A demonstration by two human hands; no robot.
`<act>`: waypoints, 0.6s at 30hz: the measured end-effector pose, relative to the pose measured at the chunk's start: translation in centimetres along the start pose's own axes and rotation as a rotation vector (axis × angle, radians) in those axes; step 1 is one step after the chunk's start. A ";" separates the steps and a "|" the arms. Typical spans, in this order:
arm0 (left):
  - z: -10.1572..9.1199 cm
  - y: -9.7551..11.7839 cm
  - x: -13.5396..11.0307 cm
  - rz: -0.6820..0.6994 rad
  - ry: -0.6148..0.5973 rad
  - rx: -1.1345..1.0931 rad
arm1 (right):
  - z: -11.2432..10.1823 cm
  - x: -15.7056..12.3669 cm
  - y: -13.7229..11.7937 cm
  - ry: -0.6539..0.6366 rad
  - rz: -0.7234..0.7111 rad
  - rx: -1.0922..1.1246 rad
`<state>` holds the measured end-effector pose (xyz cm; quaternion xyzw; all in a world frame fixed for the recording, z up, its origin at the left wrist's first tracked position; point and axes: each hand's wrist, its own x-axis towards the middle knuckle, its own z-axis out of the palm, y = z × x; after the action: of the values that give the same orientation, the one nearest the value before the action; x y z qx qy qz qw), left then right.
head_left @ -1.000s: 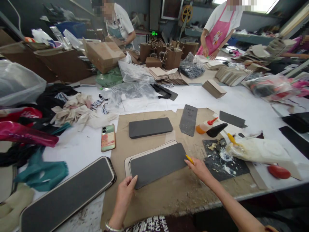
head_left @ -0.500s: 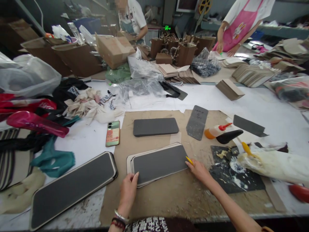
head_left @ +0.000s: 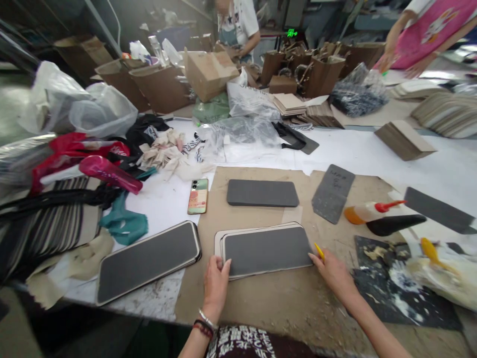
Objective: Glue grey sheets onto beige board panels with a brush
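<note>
A dark grey rounded panel lies on a small stack of cream-edged pieces, whose borders show at the left and top. At its lower left corner is my left hand, thumb on the edge and fingers curled beside it. My right hand is at the lower right corner, fingertips touching the edge, with a thin yellow tool held in the fingers. Its lower part is hidden by the hand. To the left lies a second pile of cream-bordered grey panels; beyond the middle stack rests a plain grey stack.
Brown card covers the work area. On the right are a glue bottle, a black pointed object and a paste-smeared black board with a yellow-handled tool. A phone and fabric scraps lie left. Two people work across the table.
The camera view has swung left, so everything sits further right in the picture. Both hands stay at the panel's lower corners, the yellow tool still in my right hand.
</note>
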<state>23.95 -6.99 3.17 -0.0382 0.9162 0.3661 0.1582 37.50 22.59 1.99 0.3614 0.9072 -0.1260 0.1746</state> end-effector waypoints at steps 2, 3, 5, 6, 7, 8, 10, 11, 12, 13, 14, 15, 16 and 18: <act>-0.2 -0.3 -0.3 0.009 0.018 -0.008 | -0.4 -0.7 -0.4 0.058 -0.002 -0.026; -0.3 -0.4 -0.3 0.008 0.009 -0.015 | -0.5 -0.9 -0.7 0.071 0.000 -0.036; -0.2 -0.7 -0.3 0.007 -0.023 -0.024 | -0.6 -1.2 -1.3 0.075 0.012 -0.043; -0.2 -0.8 -0.2 0.010 -0.036 -0.025 | -0.5 -1.3 -1.5 0.072 0.016 -0.039; -0.1 -0.9 -0.1 0.012 -0.045 -0.027 | -0.4 -1.4 -1.8 0.068 0.018 -0.032; 0.0 -1.0 0.0 0.012 -0.051 -0.033 | -0.4 -1.4 -1.9 0.067 0.020 -0.022; 0.0 -1.1 0.3 0.005 -0.053 -0.057 | -0.4 -1.5 -2.1 0.071 0.034 0.002; -0.1 -1.1 0.4 -0.002 -0.053 -0.076 | -0.4 -1.5 -2.1 0.075 0.044 0.016; -0.2 -1.1 0.6 -0.010 -0.050 -0.098 | -0.5 -1.6 -2.1 0.080 0.052 0.028; -0.5 -1.1 0.8 -0.013 -0.047 -0.122 | -0.6 -1.6 -2.1 0.084 0.057 0.041; -0.9 -1.1 1.0 -0.013 -0.044 -0.142 | -0.8 -1.7 -2.2 0.089 0.057 0.056; -1.2 -1.1 1.2 -0.013 -0.041 -0.157 | -0.9 -1.7 -2.2 0.098 0.050 0.078; -1.7 -1.2 1.4 -0.013 -0.040 -0.168 | -1.0 -1.7 -2.4 0.109 0.042 0.111; -2.5 -1.3 1.8 -0.021 -0.051 -0.183 | -1.0 -1.6 -2.8 0.126 0.041 0.210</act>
<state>21.84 -9.53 3.42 -0.0527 0.8742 0.4474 0.1812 36.33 19.99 3.86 0.4034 0.8907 -0.1936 0.0809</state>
